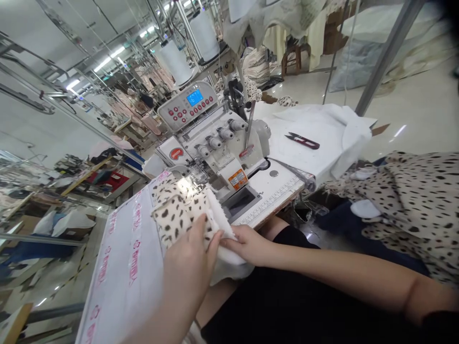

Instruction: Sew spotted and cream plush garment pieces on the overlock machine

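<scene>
A spotted cream fabric with a white fuzzy edge (pixel 179 215) lies on the machine table, its far end under the lit needle area of a white sewing machine (pixel 218 148). My left hand (pixel 190 263) presses on the spotted side, thumb and fingers closed on the fabric near its edge. Close beside it on the right, my right hand (pixel 247 246) pinches the white edge of the same fabric between thumb and fingers. The fabric's near end hangs over the table edge towards my lap.
Dark red thread snips (pixel 303 141) lie on white cloth (pixel 330 124) right of the machine. Spotted fabric (pixel 423 200) is heaped at the right. Thread cones (pixel 175 62) stand behind the machine. A metal pole (pixel 387 57) slants at the upper right.
</scene>
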Motion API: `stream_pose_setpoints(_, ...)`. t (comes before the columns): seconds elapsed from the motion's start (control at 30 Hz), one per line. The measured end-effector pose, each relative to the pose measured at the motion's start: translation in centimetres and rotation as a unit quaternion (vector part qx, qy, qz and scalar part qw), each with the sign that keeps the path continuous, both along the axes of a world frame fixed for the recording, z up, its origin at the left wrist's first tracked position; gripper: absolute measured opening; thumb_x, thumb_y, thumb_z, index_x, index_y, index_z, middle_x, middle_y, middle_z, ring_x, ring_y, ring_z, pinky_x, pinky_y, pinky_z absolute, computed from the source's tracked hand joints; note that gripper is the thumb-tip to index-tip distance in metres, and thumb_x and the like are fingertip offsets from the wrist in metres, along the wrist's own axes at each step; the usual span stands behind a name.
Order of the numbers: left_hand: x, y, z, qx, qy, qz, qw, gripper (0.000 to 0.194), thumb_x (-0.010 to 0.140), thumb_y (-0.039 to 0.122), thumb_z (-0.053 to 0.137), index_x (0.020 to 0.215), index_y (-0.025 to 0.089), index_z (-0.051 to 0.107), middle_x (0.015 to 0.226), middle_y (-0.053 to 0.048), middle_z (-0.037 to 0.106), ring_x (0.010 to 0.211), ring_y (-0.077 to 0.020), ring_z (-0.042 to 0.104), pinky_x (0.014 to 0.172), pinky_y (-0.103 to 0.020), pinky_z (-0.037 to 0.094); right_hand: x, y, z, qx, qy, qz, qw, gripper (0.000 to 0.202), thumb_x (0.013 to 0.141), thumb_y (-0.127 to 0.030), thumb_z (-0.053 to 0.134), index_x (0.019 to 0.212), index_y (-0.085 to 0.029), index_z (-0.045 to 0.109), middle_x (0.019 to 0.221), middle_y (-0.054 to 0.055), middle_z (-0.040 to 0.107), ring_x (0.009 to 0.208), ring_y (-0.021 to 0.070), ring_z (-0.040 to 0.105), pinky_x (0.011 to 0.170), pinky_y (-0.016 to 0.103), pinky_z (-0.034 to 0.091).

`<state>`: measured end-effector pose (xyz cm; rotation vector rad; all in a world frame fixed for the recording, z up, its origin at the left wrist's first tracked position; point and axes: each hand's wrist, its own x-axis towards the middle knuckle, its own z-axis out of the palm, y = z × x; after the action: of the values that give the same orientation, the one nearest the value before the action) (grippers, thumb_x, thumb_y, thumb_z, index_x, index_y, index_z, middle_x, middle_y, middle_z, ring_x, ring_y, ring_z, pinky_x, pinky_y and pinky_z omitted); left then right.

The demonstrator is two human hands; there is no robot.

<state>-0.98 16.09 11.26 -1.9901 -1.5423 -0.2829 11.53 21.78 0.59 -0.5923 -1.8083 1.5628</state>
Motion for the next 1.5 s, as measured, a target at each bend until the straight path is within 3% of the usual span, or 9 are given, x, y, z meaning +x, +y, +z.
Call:
stream_pose_setpoints(0.1,0.3,-0.4,-0.8,-0.02,0.001,-0.005,1.0,0.021,0.089,0.028,0.044,0.095,0.012,0.058,0.07,-0.003,0.062,0.056,-0.0136,0.057,0.05,-0.024,0.039,0.6,-0.2,0.2,0.024,-0.01,0.003,1.0,0.023,0.085,-0.03,0.046,0.075,-0.012,0.055,0.069,0.002,0.055,0.064,0.0147,0.05,0.064,0.025,0.042)
stream_pose_setpoints(0.33,1.4,0.2,0.0,-0.016,-0.12,-0.031,0.992,0.014,0.088,0.022,0.046,0.09,0.015,0.058,0.078,-0.001,0.063,0.062,-0.0116,0.058,0.055,-0.021,0.042,0.7,-0.7,-0.8,0.028,-0.015,0.023,0.999,0.029,0.087,-0.034,0.042,0.068,-0.013,0.05,0.063,0.0,0.05,0.06,0.0123,0.046,0.061,0.023,0.041)
stream_pose_setpoints(0.5,2.6,1.3,-1.8,-0.03,-0.157,-0.076,0.984,0.015,0.088,0.018,0.042,0.09,0.013,0.057,0.083,-0.004,0.064,0.072,-0.0137,0.06,0.064,-0.023,0.046,0.3,0.0,-1.0,0.036,0.012,0.02,0.999,0.029,0.086,-0.034,0.042,0.065,-0.014,0.047,0.064,0.0,0.05,0.061,0.0121,0.045,0.057,0.02,0.038)
stream_pose_setpoints(0.63,1.9,1.0,-3.0,0.0,-0.145,-0.016,0.989,0.031,0.088,0.03,0.047,0.111,0.01,0.051,0.085,-0.007,0.064,0.061,-0.0142,0.06,0.056,-0.024,0.044,0.5,0.4,-0.6,0.04,-0.002,0.021,0.999,0.028,0.087,-0.033,0.041,0.068,-0.014,0.049,0.062,0.0,0.049,0.06,0.0118,0.045,0.058,0.021,0.038)
stream_pose_setpoints(0.73,1.2,0.4,-2.9,0.001,-0.118,0.026,0.993,0.031,0.087,0.032,0.048,0.108,0.01,0.053,0.079,-0.006,0.064,0.053,-0.0143,0.057,0.049,-0.024,0.041,0.8,0.4,-0.3,0.04,-0.009,0.019,0.999,0.027,0.086,-0.032,0.042,0.067,-0.014,0.048,0.062,-0.001,0.048,0.059,0.0115,0.045,0.058,0.021,0.037)
stream_pose_setpoints(1.0,1.5,1.7,-2.4,-0.018,-0.184,-0.02,0.983,0.016,0.087,0.021,0.046,0.094,0.015,0.06,0.083,-0.001,0.065,0.067,-0.0121,0.06,0.06,-0.021,0.044,1.0,0.6,-0.2,0.029,-0.014,0.013,0.999,0.027,0.087,-0.032,0.041,0.067,-0.014,0.046,0.061,-0.001,0.047,0.058,0.0117,0.044,0.057,0.021,0.035)
stream_pose_setpoints(1.13,0.9,4.0,-3.3,-0.005,-0.146,-0.04,0.989,0.018,0.087,0.02,0.045,0.093,0.013,0.061,0.08,-0.003,0.065,0.065,-0.0136,0.06,0.057,-0.024,0.042,0.2,2.4,0.1,0.054,-0.038,-0.018,0.998,0.025,0.086,-0.027,0.044,0.065,-0.015,0.045,0.059,-0.002,0.047,0.058,0.012,0.044,0.056,0.021,0.033)
stream_pose_setpoints(1.27,-0.3,5.1,-2.8,0.023,-0.061,-0.064,0.996,0.016,0.086,0.023,0.049,0.093,0.016,0.061,0.073,0.0,0.063,0.061,-0.0127,0.057,0.054,-0.024,0.039,-0.3,3.9,1.3,0.081,-0.048,-0.023,0.995,0.024,0.086,-0.026,0.045,0.065,-0.014,0.047,0.064,-0.001,0.052,0.062,0.0132,0.048,0.059,0.021,0.035)
stream_pose_setpoints(1.5,-0.5,3.8,-1.4,0.017,-0.072,0.071,0.995,0.032,0.082,0.032,0.053,0.107,0.013,0.054,0.095,-0.007,0.053,0.078,-0.0168,0.055,0.058,-0.025,0.041,0.0,3.9,1.8,0.094,-0.082,-0.013,0.992,0.023,0.089,-0.028,0.043,0.072,-0.014,0.051,0.066,0.0,0.054,0.062,0.0133,0.048,0.058,0.021,0.034)
